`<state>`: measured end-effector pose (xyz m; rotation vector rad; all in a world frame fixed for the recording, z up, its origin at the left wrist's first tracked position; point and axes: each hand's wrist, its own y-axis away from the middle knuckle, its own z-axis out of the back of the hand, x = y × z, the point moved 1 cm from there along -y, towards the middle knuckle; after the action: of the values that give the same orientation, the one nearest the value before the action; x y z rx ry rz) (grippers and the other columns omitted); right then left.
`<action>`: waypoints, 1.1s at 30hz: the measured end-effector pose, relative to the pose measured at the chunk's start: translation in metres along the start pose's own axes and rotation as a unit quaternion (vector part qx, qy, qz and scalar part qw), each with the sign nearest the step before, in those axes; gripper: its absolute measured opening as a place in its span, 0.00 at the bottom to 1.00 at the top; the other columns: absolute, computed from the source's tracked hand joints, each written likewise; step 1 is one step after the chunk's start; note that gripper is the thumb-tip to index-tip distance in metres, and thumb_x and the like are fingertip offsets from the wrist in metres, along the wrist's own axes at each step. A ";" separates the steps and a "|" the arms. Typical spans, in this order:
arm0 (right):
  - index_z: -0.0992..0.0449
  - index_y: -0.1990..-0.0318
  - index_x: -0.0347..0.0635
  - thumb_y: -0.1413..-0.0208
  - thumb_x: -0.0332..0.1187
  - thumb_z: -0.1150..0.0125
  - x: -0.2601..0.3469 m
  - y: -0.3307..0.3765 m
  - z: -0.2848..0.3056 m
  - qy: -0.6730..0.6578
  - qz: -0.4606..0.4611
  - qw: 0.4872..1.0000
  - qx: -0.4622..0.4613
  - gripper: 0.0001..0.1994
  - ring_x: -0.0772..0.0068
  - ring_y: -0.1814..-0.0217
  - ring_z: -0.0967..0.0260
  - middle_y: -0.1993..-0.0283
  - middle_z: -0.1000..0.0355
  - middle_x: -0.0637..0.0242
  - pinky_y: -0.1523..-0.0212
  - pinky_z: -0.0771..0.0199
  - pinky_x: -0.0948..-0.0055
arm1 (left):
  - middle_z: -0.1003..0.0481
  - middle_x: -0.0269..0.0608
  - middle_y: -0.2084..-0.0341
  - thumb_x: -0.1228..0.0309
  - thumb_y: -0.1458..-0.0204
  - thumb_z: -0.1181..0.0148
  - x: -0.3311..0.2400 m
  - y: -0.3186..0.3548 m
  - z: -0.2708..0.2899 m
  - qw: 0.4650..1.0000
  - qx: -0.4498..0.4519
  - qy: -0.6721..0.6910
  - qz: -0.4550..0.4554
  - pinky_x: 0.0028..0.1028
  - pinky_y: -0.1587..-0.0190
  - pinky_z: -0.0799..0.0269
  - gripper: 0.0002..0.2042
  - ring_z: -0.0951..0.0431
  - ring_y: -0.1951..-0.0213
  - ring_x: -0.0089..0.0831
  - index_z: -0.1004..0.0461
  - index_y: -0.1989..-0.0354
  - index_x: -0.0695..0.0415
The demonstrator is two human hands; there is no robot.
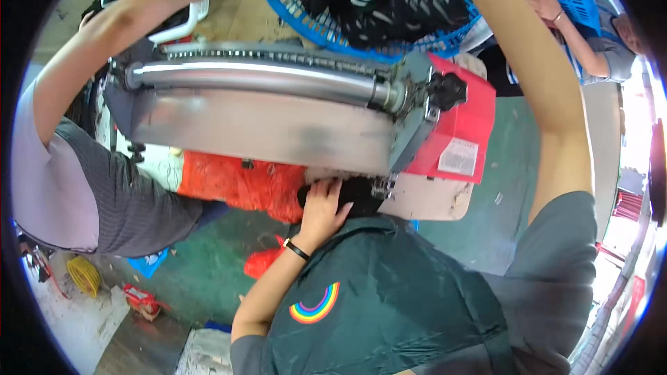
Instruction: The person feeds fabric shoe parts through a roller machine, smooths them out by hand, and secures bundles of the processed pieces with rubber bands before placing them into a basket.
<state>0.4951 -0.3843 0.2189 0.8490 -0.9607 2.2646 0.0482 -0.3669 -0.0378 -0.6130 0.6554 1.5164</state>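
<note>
Left hand on a dark cloth under the roller machine, right arm reaching up out of view

We cannot see our right hand: the forearm rises to the top edge of the picture beside the blue basket (pixel 326 28) and is cut off, so its grip we cannot tell. Our left hand (pixel 324 210) lies with fingers spread, flat on the dark cloth (pixel 358 194), not closed around it. The cloth is black, mostly hidden under the front edge of the grey roller machine (pixel 278 125), next to an orange sack (pixel 236 180).

Glossy metal roller (pixel 264 78), black cloth (pixel 358 191)
</note>
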 end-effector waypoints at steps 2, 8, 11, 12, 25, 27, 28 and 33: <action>0.23 0.58 0.29 0.50 0.29 0.36 -0.016 0.000 0.002 -0.075 -0.129 0.985 -0.085 0.13 0.68 0.70 0.25 0.67 0.23 0.58 0.70 0.26 0.72 | 0.30 0.52 0.52 0.65 0.54 0.32 0.002 0.004 -0.004 1.000 0.021 -0.009 0.001 0.46 0.47 0.33 0.26 0.31 0.50 0.53 0.30 0.46 0.61; 0.22 0.64 0.30 0.51 0.29 0.32 -0.179 0.062 -0.039 -0.067 -0.337 0.937 -0.061 0.10 0.65 0.67 0.23 0.66 0.24 0.61 0.68 0.20 0.69 | 0.27 0.48 0.59 0.70 0.55 0.31 0.002 0.009 -0.002 0.996 -0.027 0.055 -0.058 0.44 0.51 0.30 0.17 0.27 0.55 0.49 0.29 0.58 0.59; 0.23 0.56 0.28 0.52 0.31 0.32 -0.190 0.083 -0.070 -0.095 -0.428 0.897 -0.055 0.17 0.63 0.69 0.19 0.65 0.21 0.54 0.67 0.20 0.68 | 0.25 0.47 0.67 0.70 0.53 0.31 0.005 0.011 0.008 0.994 0.001 0.092 -0.058 0.41 0.58 0.27 0.15 0.23 0.62 0.46 0.29 0.60 0.58; 0.24 0.54 0.29 0.50 0.33 0.33 -0.168 0.084 -0.067 -0.027 -0.410 0.911 -0.032 0.19 0.64 0.69 0.19 0.65 0.21 0.53 0.65 0.20 0.67 | 0.24 0.47 0.70 0.69 0.51 0.32 0.002 0.015 0.015 0.990 0.032 0.126 -0.047 0.40 0.63 0.26 0.13 0.21 0.66 0.45 0.29 0.60 0.58; 0.19 0.63 0.36 0.34 0.56 0.51 -0.009 0.102 -0.055 -0.038 -0.257 0.884 0.388 0.28 0.74 0.62 0.25 0.66 0.22 0.64 0.60 0.25 0.74 | 0.21 0.41 0.71 0.75 0.39 0.45 -0.020 -0.053 0.171 0.863 -0.003 0.452 0.227 0.23 0.71 0.25 0.10 0.21 0.71 0.24 0.27 0.54 0.70; 0.21 0.55 0.36 0.34 0.54 0.50 0.009 0.107 -0.086 -0.068 -0.279 0.831 0.476 0.26 0.73 0.53 0.28 0.57 0.24 0.64 0.53 0.26 0.72 | 0.22 0.43 0.80 0.73 0.41 0.42 -0.027 -0.076 0.168 0.866 -0.014 0.449 0.221 0.24 0.74 0.27 0.09 0.20 0.76 0.27 0.24 0.63 0.70; 0.21 0.55 0.37 0.34 0.53 0.49 0.008 0.107 -0.101 -0.095 -0.279 0.808 0.511 0.24 0.73 0.54 0.29 0.58 0.25 0.65 0.52 0.26 0.72 | 0.22 0.45 0.80 0.73 0.41 0.42 -0.013 -0.087 0.161 0.911 -0.059 0.359 0.194 0.25 0.74 0.26 0.09 0.20 0.76 0.28 0.24 0.63 0.69; 0.22 0.56 0.40 0.48 0.41 0.35 -0.024 0.101 -0.118 -0.035 -0.206 0.866 0.454 0.17 0.73 0.60 0.30 0.66 0.30 0.68 0.62 0.24 0.70 | 0.21 0.44 0.77 0.74 0.42 0.38 -0.022 -0.072 0.168 0.952 -0.226 0.176 0.108 0.25 0.73 0.27 0.08 0.20 0.76 0.27 0.28 0.57 0.62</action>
<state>0.4030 -0.3608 0.0934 1.3501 0.3482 2.2410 0.1222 -0.2587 0.0909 -1.2149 0.6605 1.7990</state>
